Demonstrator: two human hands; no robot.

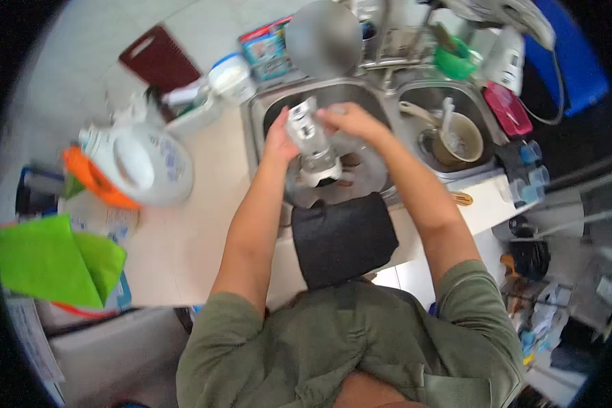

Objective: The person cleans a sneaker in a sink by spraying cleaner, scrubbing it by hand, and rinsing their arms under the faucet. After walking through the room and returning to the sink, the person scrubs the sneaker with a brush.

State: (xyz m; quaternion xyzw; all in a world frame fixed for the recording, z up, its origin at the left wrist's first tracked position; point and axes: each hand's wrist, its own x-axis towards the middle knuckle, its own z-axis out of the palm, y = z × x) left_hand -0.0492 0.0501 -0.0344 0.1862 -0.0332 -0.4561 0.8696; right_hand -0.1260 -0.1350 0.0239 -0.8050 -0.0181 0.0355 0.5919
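The clear container with white ends point(314, 146) is held at a slant above the larger sink basin point(257, 115), which is let into the bench point(211, 177) and reaches close to its front edge. For steady handling, the container is best kept low and wholly inside the basin's rim, so that any drips are caught there and not spread over the bench. Since its smooth wall may prove slippery if wet, it is best gripped round the body by one hand while the upper end is worked by the other, with only light force applied. The lower white end should be kept from knocking against whatever lies in the basin; those things are too blurred to be named.

The left hand point(279, 141) is closed partway round the container's left side, near the upper end, and its weight seems to be borne there. The right hand point(349, 121) is half curled, with the fingers brought to the upper right side; whether the container is gripped or merely touched by them cannot be told. At the bench's front edge, a black cloth point(347, 238) is draped between basin and body.
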